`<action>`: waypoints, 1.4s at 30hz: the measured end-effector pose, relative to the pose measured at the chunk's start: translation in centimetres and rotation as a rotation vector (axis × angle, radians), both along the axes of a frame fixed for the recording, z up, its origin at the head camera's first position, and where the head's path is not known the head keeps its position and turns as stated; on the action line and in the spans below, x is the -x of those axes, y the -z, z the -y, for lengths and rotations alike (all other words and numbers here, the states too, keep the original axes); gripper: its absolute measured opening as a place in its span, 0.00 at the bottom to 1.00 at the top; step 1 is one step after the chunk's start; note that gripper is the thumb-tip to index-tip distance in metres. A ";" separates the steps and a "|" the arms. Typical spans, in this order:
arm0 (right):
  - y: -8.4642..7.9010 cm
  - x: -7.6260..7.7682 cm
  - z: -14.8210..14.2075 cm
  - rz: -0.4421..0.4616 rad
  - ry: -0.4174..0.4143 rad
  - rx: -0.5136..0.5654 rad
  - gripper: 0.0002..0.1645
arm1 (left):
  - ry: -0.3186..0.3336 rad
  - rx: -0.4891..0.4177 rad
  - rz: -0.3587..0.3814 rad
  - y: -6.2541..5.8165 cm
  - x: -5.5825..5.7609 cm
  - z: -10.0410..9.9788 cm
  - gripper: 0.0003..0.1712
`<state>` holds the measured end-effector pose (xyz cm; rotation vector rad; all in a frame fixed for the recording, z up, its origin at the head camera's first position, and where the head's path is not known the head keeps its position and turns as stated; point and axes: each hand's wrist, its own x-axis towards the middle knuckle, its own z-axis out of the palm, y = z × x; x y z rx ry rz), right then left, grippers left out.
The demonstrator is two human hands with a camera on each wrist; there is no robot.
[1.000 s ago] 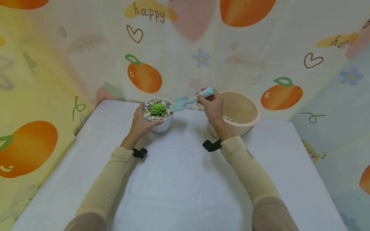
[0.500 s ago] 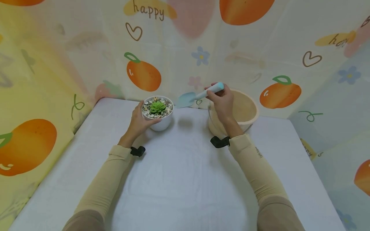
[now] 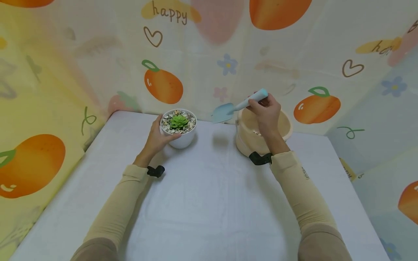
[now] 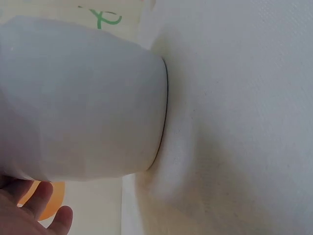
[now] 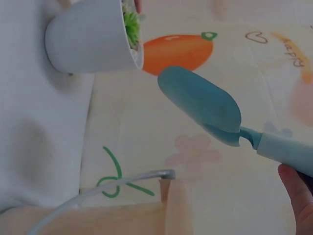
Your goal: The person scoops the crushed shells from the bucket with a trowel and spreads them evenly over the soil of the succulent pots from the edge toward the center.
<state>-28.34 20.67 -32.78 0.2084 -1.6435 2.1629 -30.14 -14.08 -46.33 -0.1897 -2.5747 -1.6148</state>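
Note:
A white flowerpot [image 3: 181, 140] stands on the table, filled with pale pebbles round a green succulent [image 3: 179, 122]. My left hand [image 3: 157, 138] grips this pot by its rim, thumb along the near side and fingers at the far left. In the left wrist view the pot's smooth wall [image 4: 88, 103] fills much of the picture. My right hand [image 3: 268, 115] holds a light blue garden trowel [image 3: 223, 112] by its pale handle, in the air before the beige bucket [image 3: 245, 136]. The blade points left toward the flowerpot, apart from it; no pebbles show on it.
The bucket stands right of the flowerpot, some pebbles inside and partly hidden behind my right hand; its grey wire handle [image 5: 98, 192] hangs along the side. A white cloth covers the table [image 3: 202, 203]. Behind it hangs a fruit-printed curtain [image 3: 202, 72].
My right hand has moved right with the trowel, drawing the blade away from the flowerpot's rim toward the bucket. My left hand stays on the pot.

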 end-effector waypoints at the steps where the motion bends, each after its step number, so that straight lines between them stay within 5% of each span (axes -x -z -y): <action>1: -0.1 0.0 -0.2 -0.004 0.002 -0.004 0.12 | 0.001 -0.007 0.004 0.0 0.0 -0.1 0.65; 13: -2.0 -0.6 -3.7 0.007 0.008 0.014 0.12 | -0.004 -0.020 0.009 -0.1 -0.1 -0.1 0.64; 25: -2.9 -0.7 -7.5 0.017 0.147 0.034 0.12 | -0.008 -0.011 0.011 -0.1 -0.2 -0.2 0.65; 42: 0.9 1.0 -9.9 0.169 0.197 -0.159 0.13 | 0.000 -0.022 -0.011 0.1 -0.1 0.0 0.64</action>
